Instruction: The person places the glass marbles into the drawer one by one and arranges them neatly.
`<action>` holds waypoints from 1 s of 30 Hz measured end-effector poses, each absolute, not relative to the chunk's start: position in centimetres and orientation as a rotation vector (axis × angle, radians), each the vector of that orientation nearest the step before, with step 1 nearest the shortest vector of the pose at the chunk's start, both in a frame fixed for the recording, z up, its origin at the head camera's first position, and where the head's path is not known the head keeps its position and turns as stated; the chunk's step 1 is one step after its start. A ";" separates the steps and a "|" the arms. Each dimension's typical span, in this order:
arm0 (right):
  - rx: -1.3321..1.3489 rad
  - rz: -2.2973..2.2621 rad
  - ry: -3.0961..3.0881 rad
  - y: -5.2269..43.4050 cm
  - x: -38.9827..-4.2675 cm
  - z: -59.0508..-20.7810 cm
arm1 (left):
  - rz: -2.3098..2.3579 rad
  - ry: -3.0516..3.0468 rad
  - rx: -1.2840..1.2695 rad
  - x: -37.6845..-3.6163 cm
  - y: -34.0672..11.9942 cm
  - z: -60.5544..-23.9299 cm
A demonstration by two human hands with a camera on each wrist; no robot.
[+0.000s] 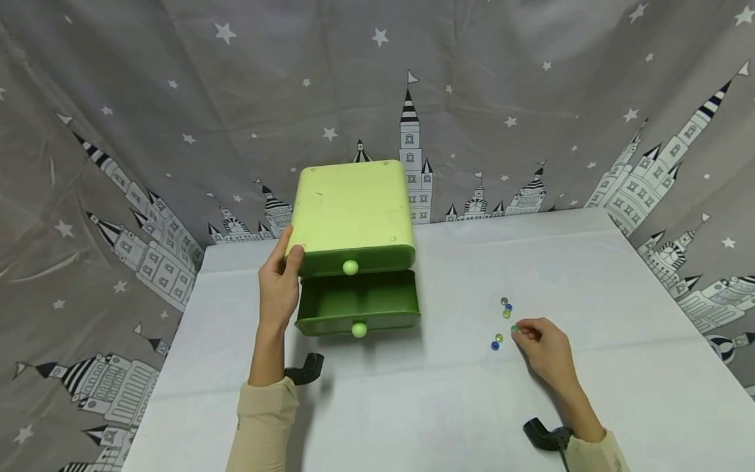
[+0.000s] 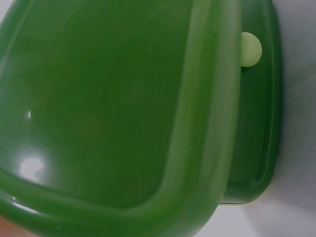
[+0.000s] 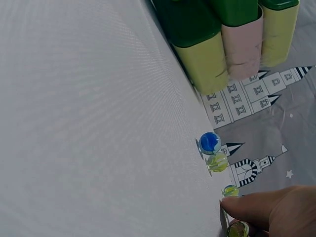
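A green marble (image 1: 515,328) lies pinched in the right hand's (image 1: 545,351) fingertips, toward the table's (image 1: 590,275) right edge among loose marbles (image 1: 505,307), while the left hand (image 1: 280,285) grips the drawer box (image 1: 352,216) mid-table, steadying it, its bottom drawer (image 1: 358,307) pulled open.

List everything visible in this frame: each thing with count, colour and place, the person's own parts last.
drawer box: one, light green top, dark green front, back centre of table.
upper drawer: one, dark green, pale knob, closed.
lower drawer: one, dark green, pale knob, pulled open.
marbles: about six, blue, green and yellowish, loose on the table, right of the box.
table: one, white.
backdrop cloth: one, grey, castle and star print, behind the table.
left hand: holds the box's left front corner.
right hand: fingertips pinch a green marble.
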State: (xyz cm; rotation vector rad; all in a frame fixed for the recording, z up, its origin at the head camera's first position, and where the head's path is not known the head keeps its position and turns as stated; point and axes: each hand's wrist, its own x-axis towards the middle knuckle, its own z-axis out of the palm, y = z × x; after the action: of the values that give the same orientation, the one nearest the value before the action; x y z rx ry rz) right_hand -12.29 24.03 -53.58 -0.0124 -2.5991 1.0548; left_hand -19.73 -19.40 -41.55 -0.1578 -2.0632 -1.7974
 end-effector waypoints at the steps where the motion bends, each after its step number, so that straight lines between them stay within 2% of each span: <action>1: -0.016 1.058 -2.600 24.0 -12.3 -53.6 | -1.801 -2.065 -0.154 -19.7 -19.4 -41.5; 11: -0.047 1.089 -2.609 23.9 -12.1 -53.5 | -1.798 -2.112 -0.129 -18.3 -18.5 -39.0; 19: -0.054 1.103 -2.600 23.8 -12.3 -53.6 | -1.797 -2.081 -0.129 -19.6 -19.6 -41.2; 30: -0.067 1.148 -2.569 23.9 -12.1 -53.7 | -1.802 -2.088 -0.144 -19.8 -19.6 -41.4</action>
State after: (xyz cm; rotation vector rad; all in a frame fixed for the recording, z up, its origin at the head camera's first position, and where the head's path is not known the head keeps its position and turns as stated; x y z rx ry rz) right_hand -12.14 23.87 -53.66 -0.0668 -2.5688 1.1484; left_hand -19.78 -19.65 -41.41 -0.1442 -2.0884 -1.8018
